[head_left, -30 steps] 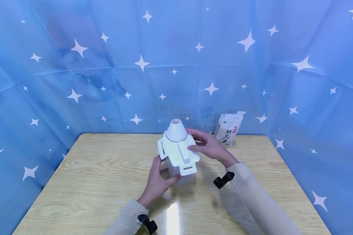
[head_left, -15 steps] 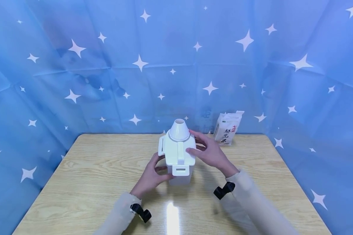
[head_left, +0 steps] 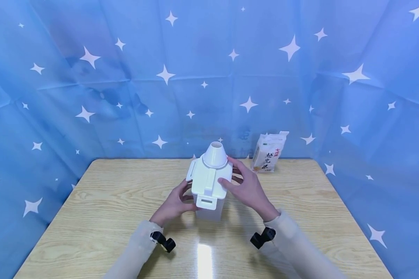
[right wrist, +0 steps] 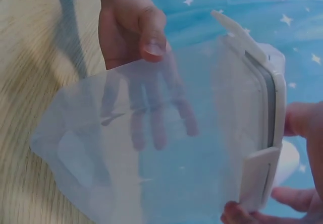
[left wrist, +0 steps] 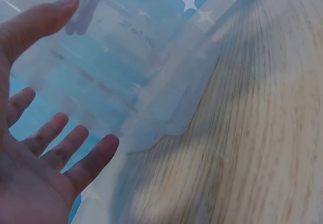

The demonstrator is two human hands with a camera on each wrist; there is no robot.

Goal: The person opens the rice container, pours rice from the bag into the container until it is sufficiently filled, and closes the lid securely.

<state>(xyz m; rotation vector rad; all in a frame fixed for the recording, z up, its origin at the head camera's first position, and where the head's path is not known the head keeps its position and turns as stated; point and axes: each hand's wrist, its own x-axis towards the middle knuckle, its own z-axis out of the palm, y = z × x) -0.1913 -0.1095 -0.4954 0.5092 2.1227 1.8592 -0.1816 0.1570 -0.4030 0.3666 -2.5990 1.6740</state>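
A translucent plastic storage container (head_left: 209,215) stands on the table with its white lid (head_left: 202,176) on. On the lid sits a white cone-shaped cap (head_left: 215,156), open at its top. Two slotted latches, including the front latch (head_left: 206,202), stick outward. My left hand (head_left: 172,205) holds the container's left side, thumb toward the front; its fingers show through the wall (right wrist: 116,138) in the right wrist view. My right hand (head_left: 246,184) grips the lid's right edge, thumb on top. Its other fingers are partly hidden behind the edge.
A white bag of rice (head_left: 269,153) with dark and red lettering stands at the table's back right. Blue cloth (head_left: 209,97) printed with white stars hangs behind and beside the wooden table (head_left: 101,217).
The container has turned clockwise seen from above: its cone has shifted right and the front latch left. My left hand has moved left along with it; the right hand has shifted only slightly.
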